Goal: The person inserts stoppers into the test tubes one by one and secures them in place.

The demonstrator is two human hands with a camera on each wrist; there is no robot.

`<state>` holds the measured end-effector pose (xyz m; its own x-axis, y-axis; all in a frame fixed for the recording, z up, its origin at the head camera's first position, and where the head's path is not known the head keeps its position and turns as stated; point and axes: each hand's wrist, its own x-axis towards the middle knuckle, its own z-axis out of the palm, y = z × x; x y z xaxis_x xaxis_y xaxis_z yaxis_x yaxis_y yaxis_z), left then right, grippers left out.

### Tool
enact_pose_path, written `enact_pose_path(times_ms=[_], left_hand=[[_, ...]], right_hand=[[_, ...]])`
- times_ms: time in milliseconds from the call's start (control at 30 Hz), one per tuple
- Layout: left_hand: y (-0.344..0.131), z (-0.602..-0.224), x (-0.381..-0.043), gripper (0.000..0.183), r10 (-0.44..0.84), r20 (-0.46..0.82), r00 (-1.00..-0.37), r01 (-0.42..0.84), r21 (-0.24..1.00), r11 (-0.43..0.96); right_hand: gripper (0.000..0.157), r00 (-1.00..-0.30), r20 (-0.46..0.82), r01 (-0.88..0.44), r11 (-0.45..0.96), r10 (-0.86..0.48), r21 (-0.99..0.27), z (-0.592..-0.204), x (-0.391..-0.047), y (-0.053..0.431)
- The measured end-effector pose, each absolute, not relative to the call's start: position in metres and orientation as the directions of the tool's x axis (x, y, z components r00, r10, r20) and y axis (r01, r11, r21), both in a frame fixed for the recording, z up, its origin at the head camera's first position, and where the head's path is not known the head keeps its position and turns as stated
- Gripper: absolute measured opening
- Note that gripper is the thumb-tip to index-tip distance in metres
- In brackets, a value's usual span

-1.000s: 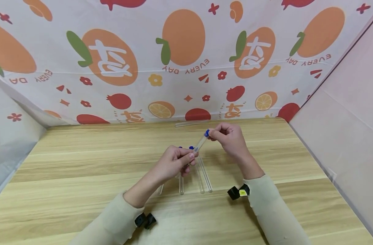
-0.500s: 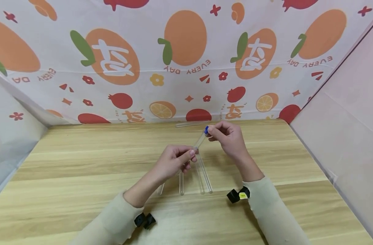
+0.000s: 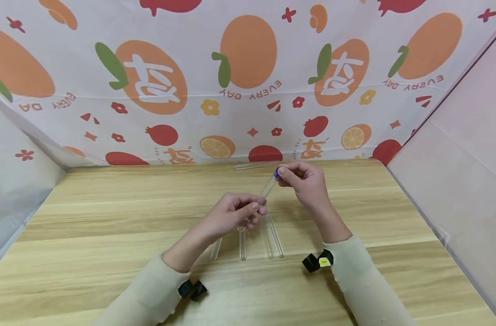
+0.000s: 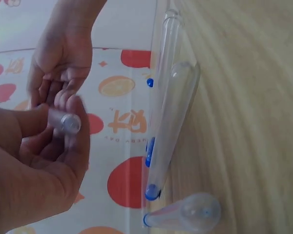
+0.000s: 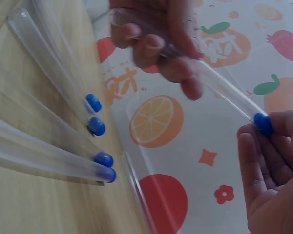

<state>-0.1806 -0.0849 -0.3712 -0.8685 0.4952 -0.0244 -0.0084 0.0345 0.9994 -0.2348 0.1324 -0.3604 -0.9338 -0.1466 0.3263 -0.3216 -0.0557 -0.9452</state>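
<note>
A clear test tube (image 3: 268,187) slants above the table, its blue cap (image 5: 263,124) at the upper right end. My left hand (image 3: 236,213) grips the tube's lower body between thumb and fingers; in the left wrist view its rounded bottom (image 4: 71,124) pokes out. My right hand (image 3: 307,182) pinches the blue cap with thumb and fingertips. Below the hands, several more test tubes (image 3: 243,246) lie on the table with blue caps (image 5: 96,126) at their far ends. In the head view my left hand hides those caps.
One more clear tube (image 3: 257,166) lies crosswise along the table's back edge, against the fruit-print cloth (image 3: 248,54). Light walls (image 3: 459,149) bound the wooden table (image 3: 109,253) at both sides. Black wrist devices (image 3: 318,261) sit at both sleeves.
Both hands stay almost in place around the tube and its cap. The right fingers shift slightly on the cap. The head view drifts a little.
</note>
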Motion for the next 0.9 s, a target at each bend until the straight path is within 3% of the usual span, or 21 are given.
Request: enact_pose_path(times_ms=[367,633,900], left_hand=[[-0.0784,-0.3709,-0.1738,0.031,0.489,-0.051,-0.871,-0.038,0.999,0.036],[-0.0773,-0.3708,-0.1732,0.032,0.577,-0.113,-0.809,-0.069,0.993,0.098],[-0.0774,-0.3753,-0.1741,0.036,0.538,-0.092,-0.838,-0.085,0.996,0.039]], right_hand=[[0.014,-0.921,0.334,-0.309,-0.147,-0.199,-0.940,-0.3667,-0.2339,0.1263],[0.022,-0.894,0.350,-0.356,-0.031,-0.281,-0.934,-0.3652,-0.2312,0.1269],[0.025,-0.913,0.243,-0.271,0.043,-0.328,-0.962,-0.3599,-0.2309,0.1318]])
